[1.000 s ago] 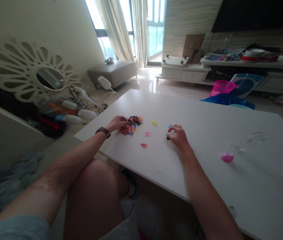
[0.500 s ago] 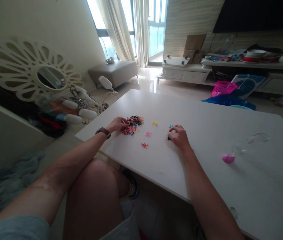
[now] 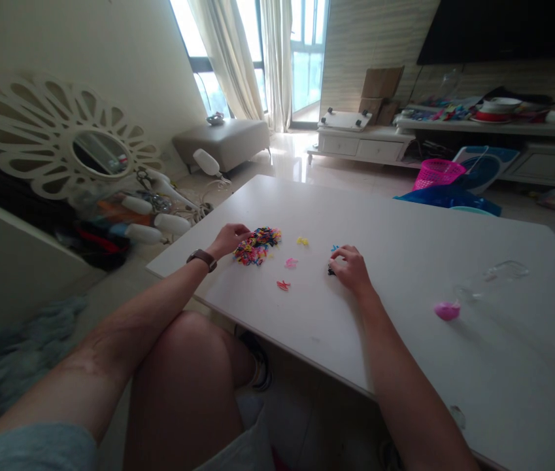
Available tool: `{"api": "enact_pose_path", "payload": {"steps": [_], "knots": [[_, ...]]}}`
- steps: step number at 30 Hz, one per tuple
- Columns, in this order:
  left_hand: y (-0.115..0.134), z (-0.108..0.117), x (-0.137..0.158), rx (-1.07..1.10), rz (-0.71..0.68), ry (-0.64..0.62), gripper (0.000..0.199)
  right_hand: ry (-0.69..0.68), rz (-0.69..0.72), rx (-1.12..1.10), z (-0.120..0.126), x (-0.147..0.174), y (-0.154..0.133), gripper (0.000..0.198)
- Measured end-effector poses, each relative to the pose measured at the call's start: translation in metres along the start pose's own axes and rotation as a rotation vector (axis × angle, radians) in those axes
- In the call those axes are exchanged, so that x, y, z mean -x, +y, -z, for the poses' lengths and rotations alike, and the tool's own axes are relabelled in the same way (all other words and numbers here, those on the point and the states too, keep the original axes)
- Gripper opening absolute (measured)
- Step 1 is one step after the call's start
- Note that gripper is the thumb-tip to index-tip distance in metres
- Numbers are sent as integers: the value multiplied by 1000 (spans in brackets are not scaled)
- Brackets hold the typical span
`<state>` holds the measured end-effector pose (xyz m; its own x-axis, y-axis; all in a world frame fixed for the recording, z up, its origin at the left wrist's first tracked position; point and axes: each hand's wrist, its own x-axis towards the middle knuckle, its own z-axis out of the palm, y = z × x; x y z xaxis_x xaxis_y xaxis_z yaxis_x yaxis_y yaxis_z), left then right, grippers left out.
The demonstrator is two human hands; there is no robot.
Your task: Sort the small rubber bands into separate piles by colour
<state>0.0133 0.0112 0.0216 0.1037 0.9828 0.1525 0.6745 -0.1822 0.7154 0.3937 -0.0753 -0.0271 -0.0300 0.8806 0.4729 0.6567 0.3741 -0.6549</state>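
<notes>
Right now your left hand [image 3: 228,239] rests at the nine o'clock edge of the mixed pile of small colored bands [image 3: 257,245] on the white desk [image 3: 404,261], fingers curled onto it; whether they pinch any, you cannot tell. Your right hand [image 3: 350,267] sits at three o'clock of the pile, fingertips closed on a small black cluster [image 3: 330,270]. Yellow [image 3: 301,241], pink [image 3: 290,263] and red [image 3: 282,285] clusters lie between.

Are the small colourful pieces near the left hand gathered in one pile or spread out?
Mostly gathered: one dense pile lies at the left hand, with a few small groups apart.
</notes>
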Motion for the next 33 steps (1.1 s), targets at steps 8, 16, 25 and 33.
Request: {"api": "enact_pose_path", "payload": {"steps": [8,16,25,33], "knots": [[-6,-5,-2,37,9,-10,33,-5,9,7,-1,0,-1,8],[-4,-12,-6,74,-33,-28,30,5,2,-4,-2,0,-1,8],[15,-18,-3,139,-44,-58,28,-4,0,-8,-3,1,-3,9],[75,-57,-6,380,-199,-281,25,-78,13,-145,-3,2,-14,10]]}}
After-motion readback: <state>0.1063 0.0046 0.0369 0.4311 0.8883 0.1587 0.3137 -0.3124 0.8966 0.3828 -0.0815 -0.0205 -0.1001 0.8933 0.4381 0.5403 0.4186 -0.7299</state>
